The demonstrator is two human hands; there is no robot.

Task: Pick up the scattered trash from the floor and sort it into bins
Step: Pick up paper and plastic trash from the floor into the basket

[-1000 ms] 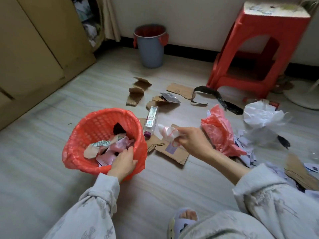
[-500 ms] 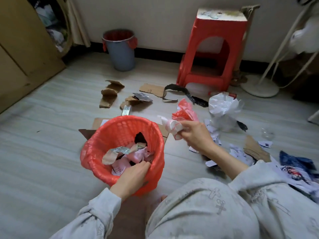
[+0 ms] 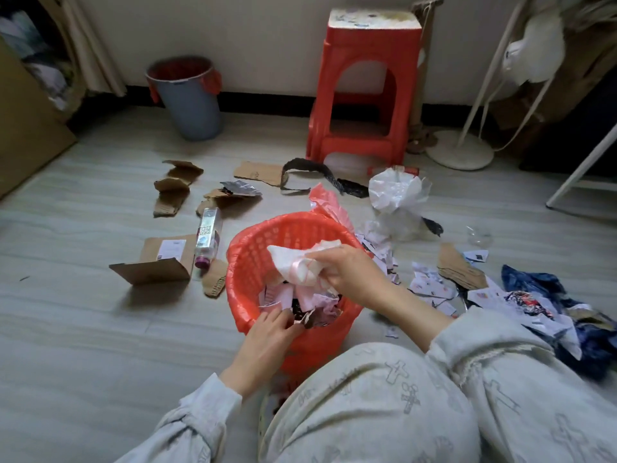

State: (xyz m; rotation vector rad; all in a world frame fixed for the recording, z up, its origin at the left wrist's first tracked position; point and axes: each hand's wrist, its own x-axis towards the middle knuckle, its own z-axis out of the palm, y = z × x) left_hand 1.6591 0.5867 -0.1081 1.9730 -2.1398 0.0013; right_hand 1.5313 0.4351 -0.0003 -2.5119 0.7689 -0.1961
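Partly hiding the red basket [image 3: 247, 262], right hand [image 3: 350, 272] grips crumpled wrapper [image 3: 297, 262]; left hand [image 3: 267, 339] grips rim

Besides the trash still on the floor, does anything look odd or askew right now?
Nothing looks damaged. The red mesh plastic basket sits tilted toward the person, steadied at its near rim by the left hand. The right hand holds a crumpled white-and-pink wrapper over its opening, not yet dropped.
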